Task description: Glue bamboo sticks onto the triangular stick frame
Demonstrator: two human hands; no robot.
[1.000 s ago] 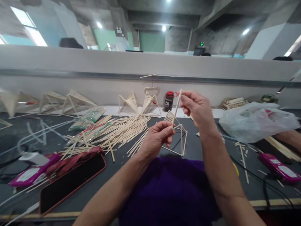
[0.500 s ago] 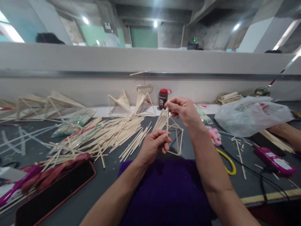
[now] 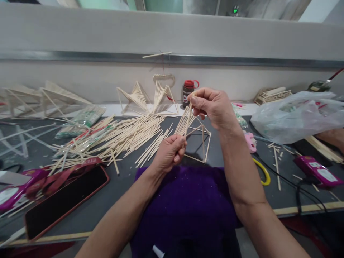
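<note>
A thin wooden stick (image 3: 187, 123) is held up between my two hands, its top leaning slightly right. My left hand (image 3: 168, 152) is closed and pinches the lower end. Thumb and fingertips of my right hand (image 3: 211, 105) grip the upper end. Just behind the hands, a small stick frame (image 3: 206, 145) stands on the dark table, with a slanted row of sticks (image 3: 182, 123) on its left side. My hands and the held stick cover part of it. Loose sticks (image 3: 154, 147) lie beyond my left hand.
A big stick pile (image 3: 137, 130) lies left of centre, behind a phone (image 3: 67, 200). Finished-looking stick models (image 3: 134, 98) and a red-lidded bottle (image 3: 189, 94) line the wall. At right are a plastic bag (image 3: 290, 116), a yellow loop (image 3: 265, 175), a magenta device (image 3: 317, 171) and another person's arm (image 3: 333, 138).
The view has tipped downward. The held stick has gone from nearly upright to leaning right at its top. Both hands keep their grip on it.
</note>
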